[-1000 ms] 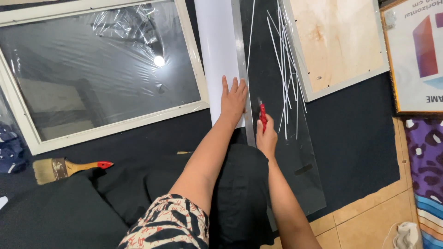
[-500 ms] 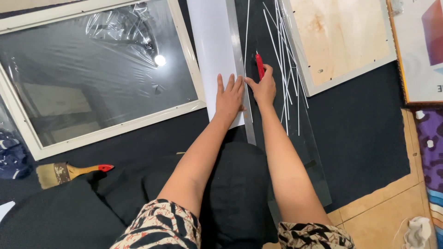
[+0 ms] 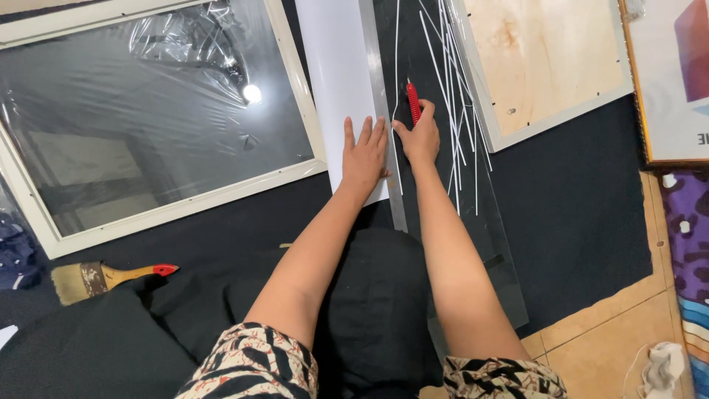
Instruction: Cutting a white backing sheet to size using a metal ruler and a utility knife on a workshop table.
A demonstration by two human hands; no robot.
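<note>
My left hand (image 3: 363, 157) lies flat, fingers spread, on a white sheet (image 3: 337, 74) and presses a long metal ruler (image 3: 385, 133) along the sheet's right edge. My right hand (image 3: 418, 137) grips a red utility knife (image 3: 413, 102) with its tip pointing away from me, just right of the ruler. Under the knife lies a dark glass pane (image 3: 487, 244). Several thin white cut strips (image 3: 456, 111) lie scattered on the pane to the right of the knife.
A white frame wrapped in clear plastic (image 3: 148, 125) lies at left. A frame with a plywood back (image 3: 539, 59) lies upper right, a framed picture (image 3: 676, 81) at far right. A red-handled paintbrush (image 3: 103, 277) rests on black cloth (image 3: 591, 207). Tan floor tiles (image 3: 613, 340) show lower right.
My right hand has carried the red knife away from me along the ruler, from beside my left wrist to beyond my left fingertips. My left hand has stayed pressed on the sheet.
</note>
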